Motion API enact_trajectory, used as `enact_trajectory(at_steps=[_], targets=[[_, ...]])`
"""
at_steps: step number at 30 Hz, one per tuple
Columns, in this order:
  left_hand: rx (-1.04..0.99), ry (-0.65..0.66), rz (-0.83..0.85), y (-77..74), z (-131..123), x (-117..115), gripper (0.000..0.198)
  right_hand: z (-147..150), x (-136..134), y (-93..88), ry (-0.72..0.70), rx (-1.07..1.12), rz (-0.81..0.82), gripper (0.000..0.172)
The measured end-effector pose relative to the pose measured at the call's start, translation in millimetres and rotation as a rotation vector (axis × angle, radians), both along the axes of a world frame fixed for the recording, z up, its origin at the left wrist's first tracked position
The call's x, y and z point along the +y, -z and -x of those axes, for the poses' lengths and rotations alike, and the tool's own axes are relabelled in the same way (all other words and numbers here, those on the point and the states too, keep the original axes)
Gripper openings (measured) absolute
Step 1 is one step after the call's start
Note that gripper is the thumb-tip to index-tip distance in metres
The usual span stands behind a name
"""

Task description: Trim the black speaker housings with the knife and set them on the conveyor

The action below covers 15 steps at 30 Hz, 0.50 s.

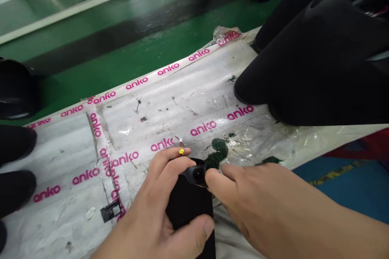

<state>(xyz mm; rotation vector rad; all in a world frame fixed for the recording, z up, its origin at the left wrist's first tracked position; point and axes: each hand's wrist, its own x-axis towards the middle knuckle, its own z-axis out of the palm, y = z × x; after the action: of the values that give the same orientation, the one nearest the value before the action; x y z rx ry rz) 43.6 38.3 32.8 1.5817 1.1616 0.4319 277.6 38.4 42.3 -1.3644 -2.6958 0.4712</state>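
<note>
My left hand (165, 206) is wrapped round a black housing (190, 206), its thumb lying across the near side. At the top end of the housing sits a glossy black piece with a dark round part (199, 173). My left fingers touch the edge of this piece. My right hand (246, 194) is closed at the right side of the same end, thumb and fingers pinched by the glossy piece. What lies between those fingertips is hidden. A thin wire with a white connector and a yellow tag (181, 151) sticks up beside my left fingertips.
A worn table covering (170, 109) carries pink-lettered tape and torn patches. Large black housings (304, 60) lie at the right, and more black rounded ends (16, 192) reach in from the left. A small black plastic part (111, 210) rests at the lower left. Beyond runs a green surface (136, 48).
</note>
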Motion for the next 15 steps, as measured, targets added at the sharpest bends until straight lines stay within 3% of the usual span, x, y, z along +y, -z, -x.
enact_trajectory(at_steps=[6,11,13,15], targets=[[-0.006,0.024,-0.116,4.5,1,4,0.063,8,24,-13.7,-0.096,-0.146,0.12,0.04],[-0.026,0.025,-0.181,7.4,-1,6,0.054,10,27,-21.5,-0.102,-0.172,0.025,0.033],[-0.055,-0.011,-0.168,10.5,1,3,0.049,-4,19,-23.8,-0.106,-0.154,-0.035,0.033],[-0.1,-0.057,-0.14,14.8,6,0,0.045,-25,8,-26.4,0.007,-0.151,-0.147,0.027]])
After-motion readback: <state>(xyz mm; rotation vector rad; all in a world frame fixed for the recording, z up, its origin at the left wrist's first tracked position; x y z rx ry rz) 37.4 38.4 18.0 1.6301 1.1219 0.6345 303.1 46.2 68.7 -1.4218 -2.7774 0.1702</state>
